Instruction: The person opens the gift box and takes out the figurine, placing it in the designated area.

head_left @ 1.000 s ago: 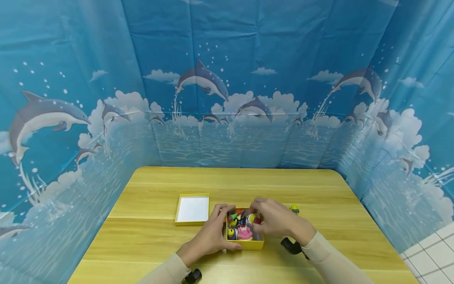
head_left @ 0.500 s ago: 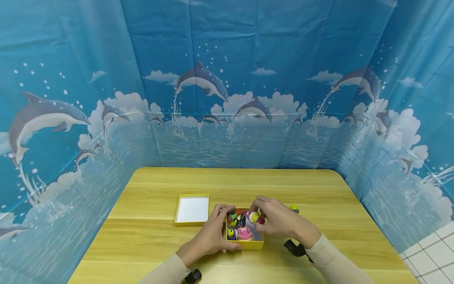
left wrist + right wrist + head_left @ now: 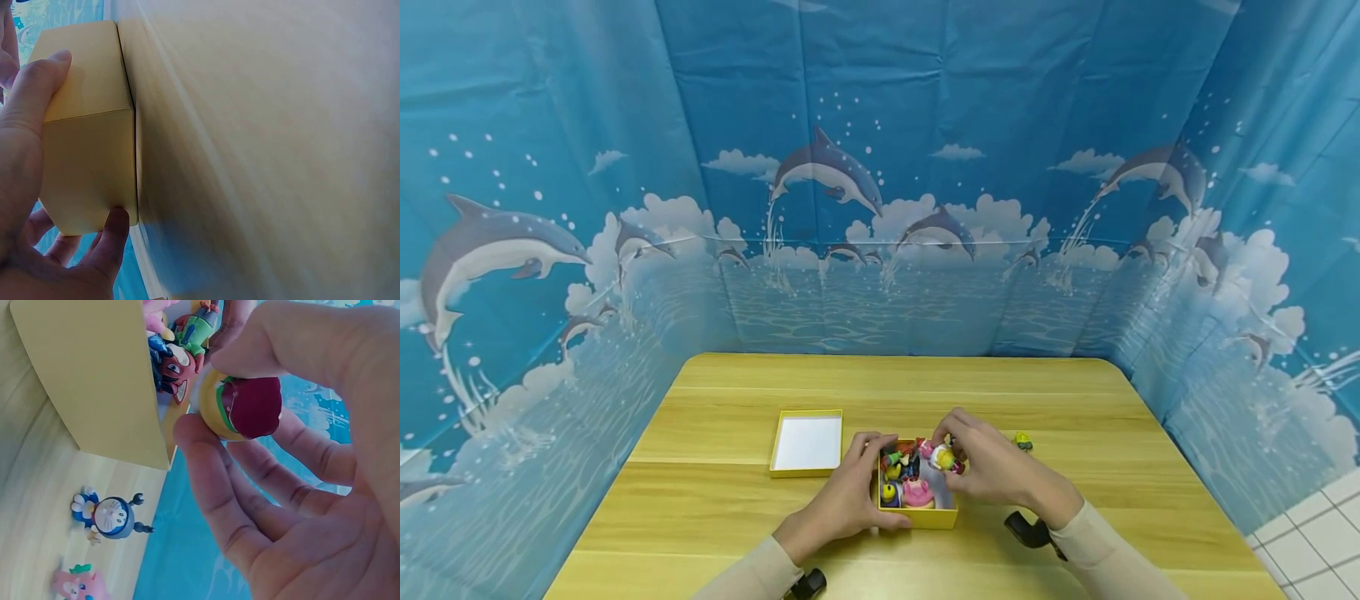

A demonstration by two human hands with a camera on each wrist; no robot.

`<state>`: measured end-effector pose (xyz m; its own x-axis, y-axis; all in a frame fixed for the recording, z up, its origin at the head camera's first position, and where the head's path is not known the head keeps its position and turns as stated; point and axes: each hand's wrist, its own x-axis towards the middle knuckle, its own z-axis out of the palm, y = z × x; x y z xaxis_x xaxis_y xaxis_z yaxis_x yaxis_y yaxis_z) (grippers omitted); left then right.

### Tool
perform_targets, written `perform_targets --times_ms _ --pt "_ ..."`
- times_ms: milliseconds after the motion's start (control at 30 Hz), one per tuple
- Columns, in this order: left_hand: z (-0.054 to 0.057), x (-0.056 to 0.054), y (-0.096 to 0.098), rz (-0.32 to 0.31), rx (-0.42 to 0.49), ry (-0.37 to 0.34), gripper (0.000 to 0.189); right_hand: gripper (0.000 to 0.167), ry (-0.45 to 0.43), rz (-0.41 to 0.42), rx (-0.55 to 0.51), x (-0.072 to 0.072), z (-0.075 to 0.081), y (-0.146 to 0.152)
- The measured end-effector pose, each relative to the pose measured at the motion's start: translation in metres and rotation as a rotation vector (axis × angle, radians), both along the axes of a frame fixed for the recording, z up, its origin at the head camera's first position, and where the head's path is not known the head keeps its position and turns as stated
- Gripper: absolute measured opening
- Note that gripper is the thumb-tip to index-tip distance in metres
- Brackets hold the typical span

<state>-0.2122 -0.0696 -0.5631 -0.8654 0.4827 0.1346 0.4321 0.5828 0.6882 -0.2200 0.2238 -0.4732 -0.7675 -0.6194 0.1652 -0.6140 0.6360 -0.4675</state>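
My left hand (image 3: 842, 492) grips the yellow box (image 3: 934, 518) at its left side, thumb on the near wall and fingers at the far corner. The left wrist view shows the thumb (image 3: 44, 75) flat against a wall of the box. At the right rim, my right hand (image 3: 996, 467) pinches a small toy figurine (image 3: 253, 406) with yellow, white and dark red parts. Thumb and fingertips close round its body. Several figurines lie in the box, among them a pink figurine (image 3: 917, 493) and a red-faced one in green (image 3: 178, 365).
A yellow-rimmed lid (image 3: 807, 442), white inside, lies left of the box. A yellow-green figurine (image 3: 1022, 440) stands right of the right hand. In the right wrist view, a blue figurine (image 3: 109, 515) and a pink figurine (image 3: 80, 584) are on the table (image 3: 737, 517).
My right hand has shifted slightly right, bringing the yellow and white figurine up toward the box's right rim. The left hand and the box have stayed put.
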Motion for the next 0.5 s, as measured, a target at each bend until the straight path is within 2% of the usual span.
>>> perform_targets --times_ms 233,500 --pt "0.0 0.0 0.0 0.001 -0.004 -0.004 0.125 0.039 -0.007 -0.011 -0.086 0.002 -0.008 0.002" --pt "0.0 0.0 0.001 0.004 -0.005 0.003 0.124 0.044 -0.04 -0.045 -0.131 0.002 -0.015 0.002"
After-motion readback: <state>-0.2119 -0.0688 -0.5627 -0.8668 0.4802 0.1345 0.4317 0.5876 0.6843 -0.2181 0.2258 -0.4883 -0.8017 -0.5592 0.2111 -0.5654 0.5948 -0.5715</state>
